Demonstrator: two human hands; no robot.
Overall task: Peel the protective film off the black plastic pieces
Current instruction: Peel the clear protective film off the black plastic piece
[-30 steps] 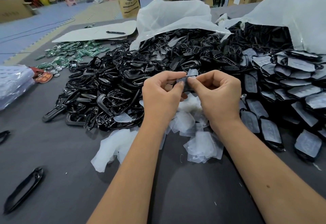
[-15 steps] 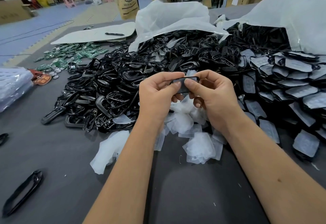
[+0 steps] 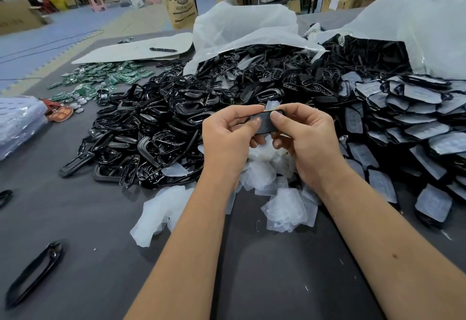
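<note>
1. One black plastic piece [image 3: 264, 123] is in my grip, held above the middle of the desk [image 3: 100, 231]. My left hand [image 3: 227, 138] pinches its left end between thumb and curled fingers; my right hand [image 3: 305, 138] pinches its right end, thumb pressed on the face.
2. A scrap of clear film [image 3: 272, 105] shows just behind the piece's top edge; I cannot tell whether it is attached.
3. Black frames [image 3: 151, 128] lie heaped left of my hands, too many and too tangled to count.
4. Film-covered pieces [image 3: 416, 123] are stacked toward the right edge, also beyond counting; the stack is cut off by the picture's border.
5. Loose peeled films [image 3: 285, 208] lie under and just in front of my hands, overlapping, number unclear.
6. Two white plastic bags, one at the far middle [image 3: 242, 27] and one at the far right [image 3: 428, 24], lie open with black parts spilling out; their interiors are mostly hidden.
7. Green circuit boards [image 3: 106, 77] are scattered at the far left, small and uncountable.
8. One pen [image 3: 162, 49] rests on a pale sheet [image 3: 121, 52] beyond them.
9. One long black frame [image 3: 32, 271] lies alone near the near-left corner.
</note>
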